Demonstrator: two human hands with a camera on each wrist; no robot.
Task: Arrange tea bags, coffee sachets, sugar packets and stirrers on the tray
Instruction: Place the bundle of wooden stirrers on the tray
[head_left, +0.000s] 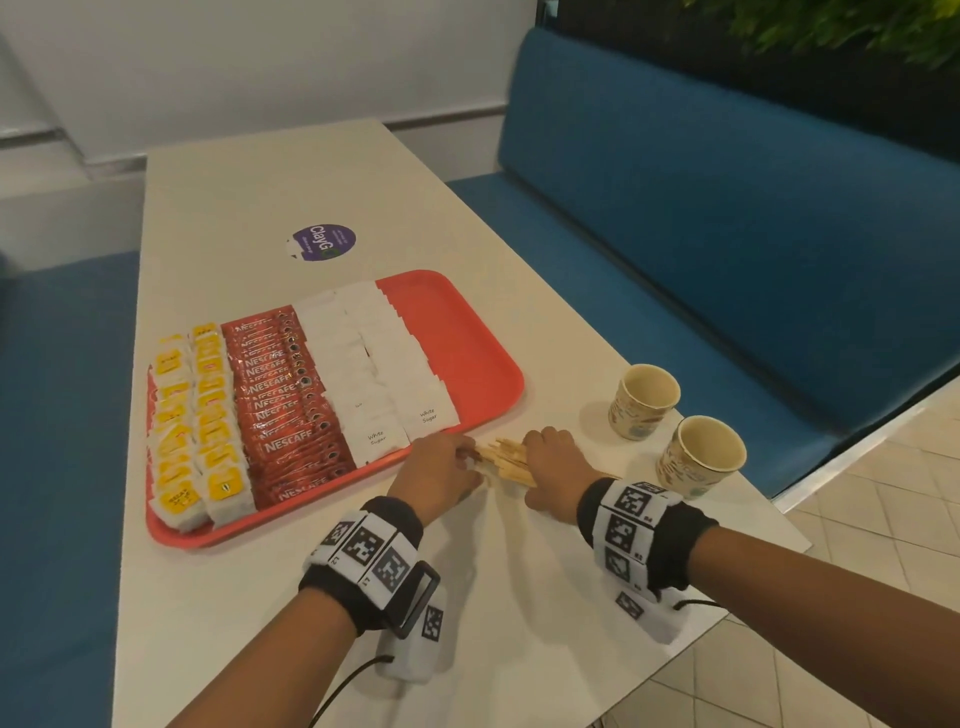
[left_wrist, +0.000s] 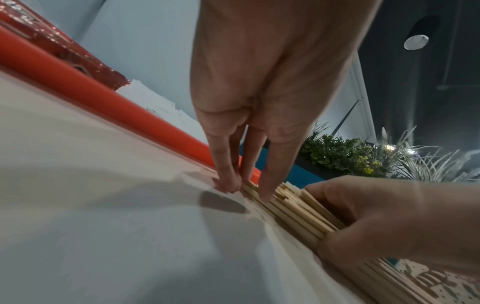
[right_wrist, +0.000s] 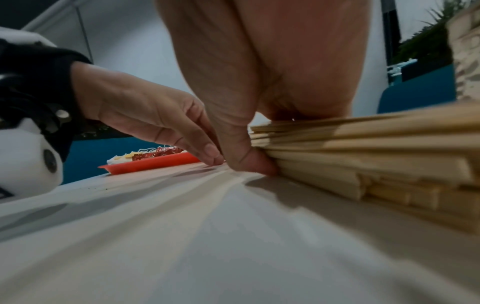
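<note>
Stirrers: a wooden bundle (head_left: 506, 460) lies flat on the counter (head_left: 332, 171), just off the tray's (head_left: 467, 332) near right corner.
Right hand (head_left: 553, 467): clasps the bundle, thumb at its side.
Left hand (head_left: 441, 470): straight fingertips (left_wrist: 265, 193) touch the stick ends.
Around: two paper cups (head_left: 647, 400) stand to the right; sugar packets (head_left: 384, 364), coffee sachets (head_left: 283, 395) and tea bags (head_left: 195, 415) fill the tray.
Axis: the sticks run from the tray corner back toward the person.

Red tray (head_left: 467, 332) on tabletop (head_left: 270, 176), long side angled. On it, left to right: two columns yellow-labelled tea bags (head_left: 200, 415), overlapped column red Nescafé coffee sachets (head_left: 283, 395), two columns white sugar packets (head_left: 374, 364); right strip bare. Bundle of pale wooden stirrers (head_left: 504, 457) flat on tabletop, just beside tray's near right edge.
</note>
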